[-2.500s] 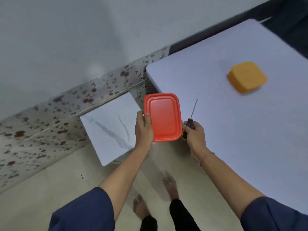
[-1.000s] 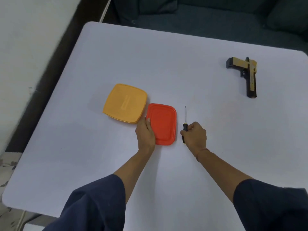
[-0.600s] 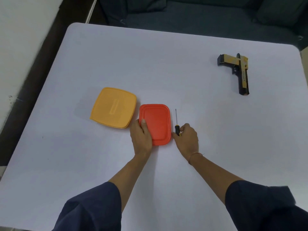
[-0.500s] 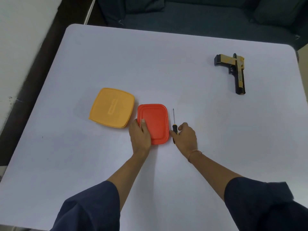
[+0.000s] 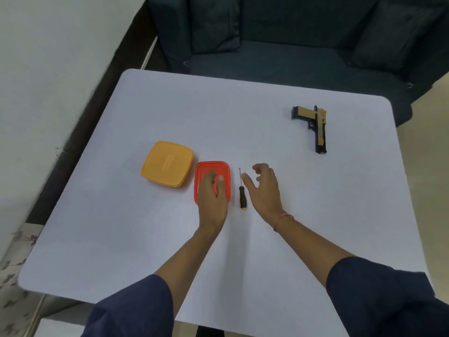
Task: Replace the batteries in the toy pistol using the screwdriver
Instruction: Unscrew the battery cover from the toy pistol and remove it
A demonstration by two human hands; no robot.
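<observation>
On the left half of the white desk [image 5: 243, 113] a yellow-orange lidded box [image 5: 167, 163] lies flat, and just to its right, nearly touching it, sits a smaller red lidded box [image 5: 212, 166]. The left hand [image 5: 212, 194] is spread over the near part of the red box's lid, palm down, fingers relaxed and only slightly bent, gripping nothing; whether it presses on the lid or floats just above it cannot be told. Right beside the red box the screwdriver [image 5: 242, 198] lies free on the desk, its black and yellow handle toward the person and its thin shaft pointing away. Just to the right of it the right hand [image 5: 263, 188] is held wide, fingers loosely curved and apart, with nothing in them; the thumb tip is close to the shaft but does not touch it. A thin thread band [image 5: 281, 218] circles that wrist, and both forearms come out of dark blue sleeves. Well apart, toward the far right corner of the desk, the toy pistol [image 5: 315, 127], black and tan, lies on its side with its barrel pointing toward the person. Beyond the desk stands a dark sofa [image 5: 291, 45].
</observation>
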